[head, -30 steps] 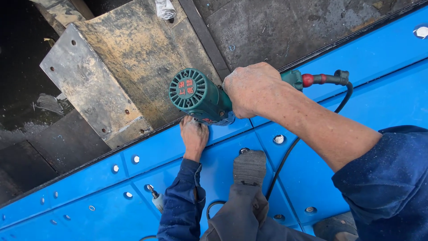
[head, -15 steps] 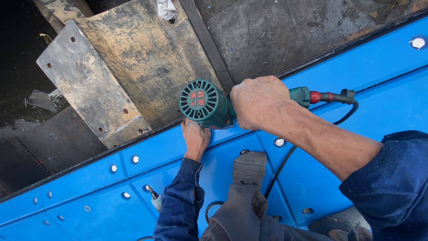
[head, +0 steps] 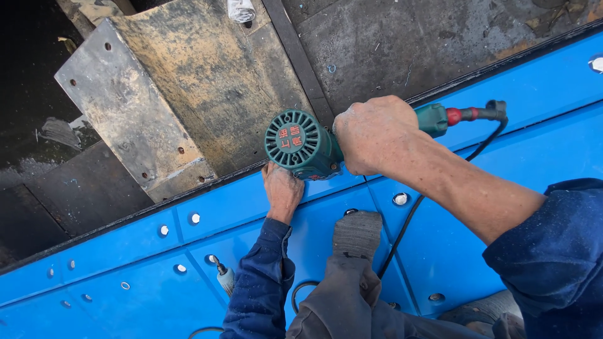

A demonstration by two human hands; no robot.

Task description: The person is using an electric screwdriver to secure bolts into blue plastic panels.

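At the panel edge: we grip the green power tool (head: 308, 145) over the seam where the blue panels (head: 534, 81) meet the black rim, its round vented end facing up at us.
Right hand: our right hand (head: 377, 135) is wrapped tight round the tool's body, fingers closed on it, bare forearm running back to a blue sleeve.
Left hand: our left hand (head: 282, 190) lies flat, fingers spread, on the blue panel just under the tool; it holds nothing and only presses down.
Change: against the two earlier views the tool has slid a little to the right along the edge, and the left hand has followed beneath it; the pose of both hands is otherwise the same.
Meaning: we judge the work is creeping along the seam in short shifts, with no sign that the grip is being let go.
Cord: a black cable (head: 414, 213) leaves the red-collared tail of the tool and loops down over the panel.
Foot: a grey shoe (head: 358, 233) rests on the blue surface between the arms.
Nearby: a small white-handled tool (head: 225, 276) lies on the panel beside the left sleeve; round bolt heads (head: 400, 199) dot the panels.
Beyond: a worn metal plate (head: 176, 100) leans over the dark floor (head: 408, 44).
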